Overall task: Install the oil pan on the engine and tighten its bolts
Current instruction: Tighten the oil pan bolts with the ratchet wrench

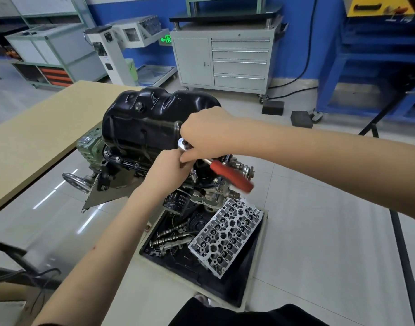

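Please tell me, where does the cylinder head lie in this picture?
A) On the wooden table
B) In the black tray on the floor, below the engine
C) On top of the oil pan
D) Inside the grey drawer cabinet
B: the cylinder head lies tilted in the black tray on the floor, beside the camshafts, below the engine.

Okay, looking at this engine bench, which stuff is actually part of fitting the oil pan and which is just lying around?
In use:
oil pan
ratchet wrench
left hand
right hand

Lying about:
cylinder head
camshafts
parts tray
oil filter
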A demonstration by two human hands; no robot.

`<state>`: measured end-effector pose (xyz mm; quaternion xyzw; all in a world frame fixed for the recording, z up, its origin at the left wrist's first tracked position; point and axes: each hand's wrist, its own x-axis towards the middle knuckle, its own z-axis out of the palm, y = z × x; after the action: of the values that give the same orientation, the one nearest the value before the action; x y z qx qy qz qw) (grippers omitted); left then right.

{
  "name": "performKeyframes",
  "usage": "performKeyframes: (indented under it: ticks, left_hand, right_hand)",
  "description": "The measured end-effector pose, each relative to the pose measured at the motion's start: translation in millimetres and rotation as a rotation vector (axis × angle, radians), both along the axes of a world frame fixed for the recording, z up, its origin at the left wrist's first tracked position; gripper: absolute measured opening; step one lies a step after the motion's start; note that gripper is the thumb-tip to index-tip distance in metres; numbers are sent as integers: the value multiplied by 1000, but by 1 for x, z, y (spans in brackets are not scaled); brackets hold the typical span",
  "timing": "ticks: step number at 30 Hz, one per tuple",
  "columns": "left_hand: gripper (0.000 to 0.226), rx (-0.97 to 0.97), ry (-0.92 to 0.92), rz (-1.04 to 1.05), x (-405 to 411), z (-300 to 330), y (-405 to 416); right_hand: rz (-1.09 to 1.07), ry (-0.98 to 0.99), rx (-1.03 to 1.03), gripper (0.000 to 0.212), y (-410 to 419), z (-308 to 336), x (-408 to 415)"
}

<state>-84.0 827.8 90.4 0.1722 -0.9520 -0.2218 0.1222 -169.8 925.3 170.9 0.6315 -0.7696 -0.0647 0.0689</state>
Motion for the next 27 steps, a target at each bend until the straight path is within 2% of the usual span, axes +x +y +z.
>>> performKeyframes:
  ticks: [6,9,11,13,19,20,23,27]
  left_hand:
    - [39,104,-59,-61,6,3,-8]
    - [36,105,-33,-24,6,0,-5]
    - [40,103,-6,32,3,-2,-1]
    - [45,80,-1,77,0,-2,2]
    - [35,138,-31,0,-1,1,-1]
    - [35,142,-35,-3,-1,0,-2]
    - [40,133,-2,16,0,-2,1]
    - [52,103,152,99,2,-8,9]
  right_hand:
    - [41,60,-5,18,-1,-1,-2]
    - [43,48,2,14,-3,0,-3]
    - [16,44,20,7,-5,-1,-2]
    - [17,61,12,10,-6,-3,-1]
    - [111,94,12,6,-4,0,-7]
    - [107,121,24,9,-4,0,-8]
    - [79,97,20,41,-4,-2,-9]
    - [81,88,-34,46,-7,-5,-4]
